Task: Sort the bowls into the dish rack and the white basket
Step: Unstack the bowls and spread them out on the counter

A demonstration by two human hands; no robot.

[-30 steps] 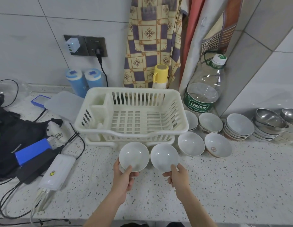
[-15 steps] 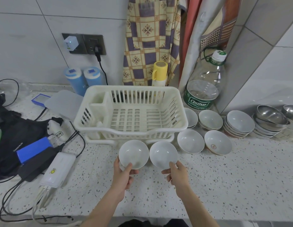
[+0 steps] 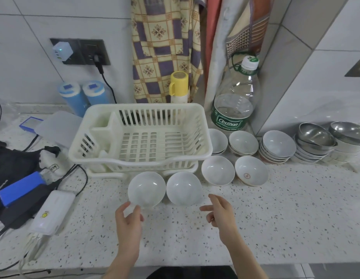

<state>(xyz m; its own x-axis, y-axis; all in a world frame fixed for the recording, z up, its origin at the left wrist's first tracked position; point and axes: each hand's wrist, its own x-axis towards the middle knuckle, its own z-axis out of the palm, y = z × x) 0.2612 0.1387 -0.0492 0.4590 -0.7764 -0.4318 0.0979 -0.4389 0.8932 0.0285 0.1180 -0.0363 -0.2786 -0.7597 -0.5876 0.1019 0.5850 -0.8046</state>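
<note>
Two white bowls stand side by side on the speckled counter, the left bowl (image 3: 147, 189) and the right bowl (image 3: 184, 188), just in front of the empty white slotted dish rack (image 3: 145, 106). My left hand (image 3: 129, 222) is open, its fingertips at the near rim of the left bowl. My right hand (image 3: 221, 212) is open and a little apart from the right bowl. To the right lie a single white bowl (image 3: 218, 170), a bowl with a red mark (image 3: 251, 171), stacks of white bowls (image 3: 278, 147) and steel bowls (image 3: 314, 135).
A large clear water bottle (image 3: 233, 109) and a yellow-lidded cup (image 3: 179, 85) stand behind the rack. On the left lie a white power bank (image 3: 52, 212), a blue device (image 3: 20, 190), a black bag (image 3: 12, 164) and cables. The counter's front edge runs just below my wrists.
Both hands held a bowl by its near rim before. The bowls now rest on the counter, and both hands have let go and drawn back toward me.
</note>
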